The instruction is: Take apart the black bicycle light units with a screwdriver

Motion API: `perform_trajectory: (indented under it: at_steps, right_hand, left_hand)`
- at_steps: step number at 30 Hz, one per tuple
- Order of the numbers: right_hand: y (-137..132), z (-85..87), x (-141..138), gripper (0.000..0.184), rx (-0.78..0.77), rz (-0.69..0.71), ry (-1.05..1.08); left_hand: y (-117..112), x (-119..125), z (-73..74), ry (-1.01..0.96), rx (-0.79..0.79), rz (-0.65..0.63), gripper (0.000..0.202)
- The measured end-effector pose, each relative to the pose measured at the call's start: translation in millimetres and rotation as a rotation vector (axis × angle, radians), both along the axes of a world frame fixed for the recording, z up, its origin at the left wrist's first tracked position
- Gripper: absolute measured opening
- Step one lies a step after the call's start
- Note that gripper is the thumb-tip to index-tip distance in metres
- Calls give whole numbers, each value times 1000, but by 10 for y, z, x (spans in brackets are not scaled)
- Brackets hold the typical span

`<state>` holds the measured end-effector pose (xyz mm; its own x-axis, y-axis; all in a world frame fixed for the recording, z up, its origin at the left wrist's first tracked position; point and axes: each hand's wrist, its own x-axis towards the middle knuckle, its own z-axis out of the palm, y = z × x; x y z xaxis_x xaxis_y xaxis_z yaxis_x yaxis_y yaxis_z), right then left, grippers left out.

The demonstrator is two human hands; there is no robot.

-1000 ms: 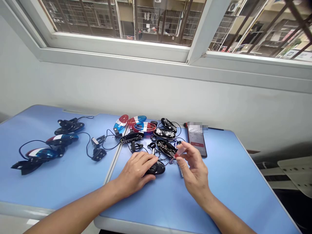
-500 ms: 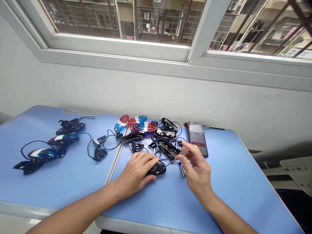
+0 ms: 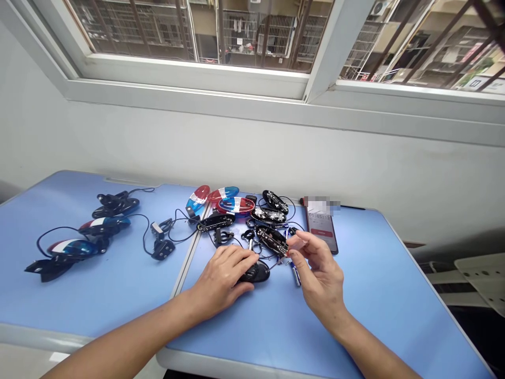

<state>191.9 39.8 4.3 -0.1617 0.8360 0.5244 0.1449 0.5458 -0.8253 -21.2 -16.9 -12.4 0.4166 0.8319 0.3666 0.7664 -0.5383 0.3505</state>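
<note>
Right hand [image 3: 317,268] has closed in on the open black lamp housing [image 3: 271,241] since the earlier frame, near the centre of the blue surface [image 3: 366,310]. Its fingertips [image 3: 296,238] are drawn together at the housing's lower right end, but from my remote view I cannot tell whether they are gripping it or something smaller. The left hand [image 3: 223,276] is cupped over a black oval lamp shell [image 3: 260,272], just left of that housing. A blue-and-silver battery [image 3: 295,275] lies just below the right fingers, and a phone [image 3: 321,229] sits upper right of them. Red-and-blue lamps [image 3: 235,205] sit above the hands, with more wired lamps [image 3: 73,247] at the left of the frame.
</note>
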Motion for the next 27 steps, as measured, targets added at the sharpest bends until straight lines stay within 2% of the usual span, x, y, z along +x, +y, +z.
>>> perform_trajectory:
  at_steps: [4, 9, 15, 20, 27]
  right_hand:
    - [0, 40, -4, 36, -23, 72, 14]
    - [22, 63, -1, 35, 47, 36, 12]
    - [17, 51, 1, 31, -151, 42, 69]
    - [39, 35, -19, 28, -160, 18, 118]
    - [111, 94, 4, 27, -304, 18, 195]
  left_hand:
    - [-1, -1, -2, -12, -4, 2, 55]
    - [-4, -5, -10, 1, -6, -6, 56]
    - [-5, -9, -19, 3, -9, 3, 56]
    - [-11, -7, -23, -13, 2, 2, 55]
    - [-15, -10, -10, -24, 7, 9, 52]
